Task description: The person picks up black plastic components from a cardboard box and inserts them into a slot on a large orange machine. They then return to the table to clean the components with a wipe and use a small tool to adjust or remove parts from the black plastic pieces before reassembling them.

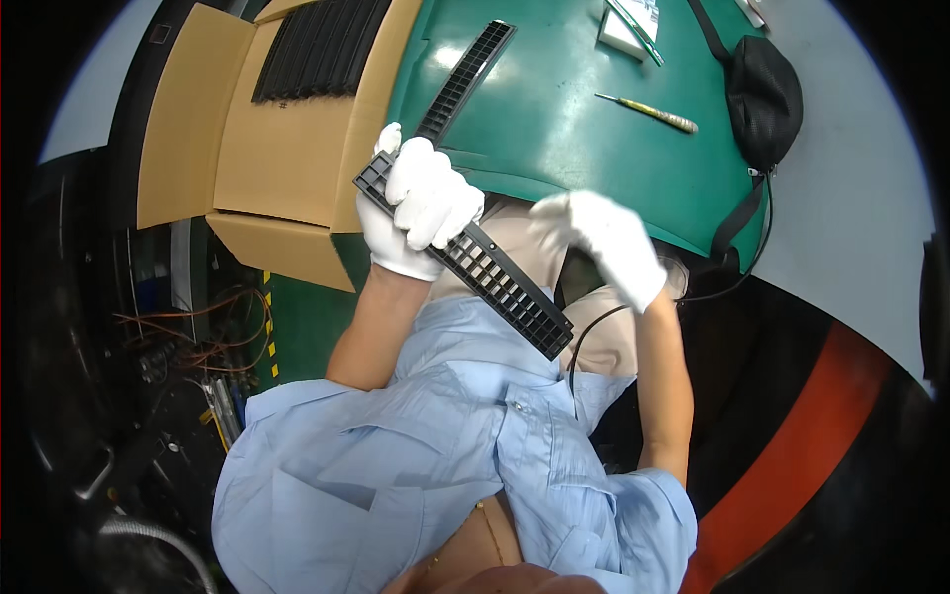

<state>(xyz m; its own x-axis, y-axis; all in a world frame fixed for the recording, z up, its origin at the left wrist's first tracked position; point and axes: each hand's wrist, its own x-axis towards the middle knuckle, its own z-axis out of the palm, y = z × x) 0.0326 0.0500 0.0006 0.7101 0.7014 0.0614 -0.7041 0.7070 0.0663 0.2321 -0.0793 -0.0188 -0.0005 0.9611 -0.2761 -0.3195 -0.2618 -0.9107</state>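
Note:
My left hand [426,203], in a white glove, is wrapped around the upper part of a black plastic grid strip [510,287]. The strip slants over my lap, its lower end pointing down to the right. Rows of small square cells run along it, and the glove covers part of its upper half. Apart from the strip, my right hand [604,243], also gloved in white, hovers over my lap at the table's front edge. Its fingers stretch to the left and look slightly blurred, with nothing visible in them. A second black grid strip [465,79] lies on the green table just beyond my left hand.
An open cardboard box [287,168] at the left contains several black strips [322,49]. On the green table mat [534,129] lie a thin tool with a yellowish handle [658,114], a small white box [623,35] with a green pen-like tool [638,30] and a black pouch [764,104].

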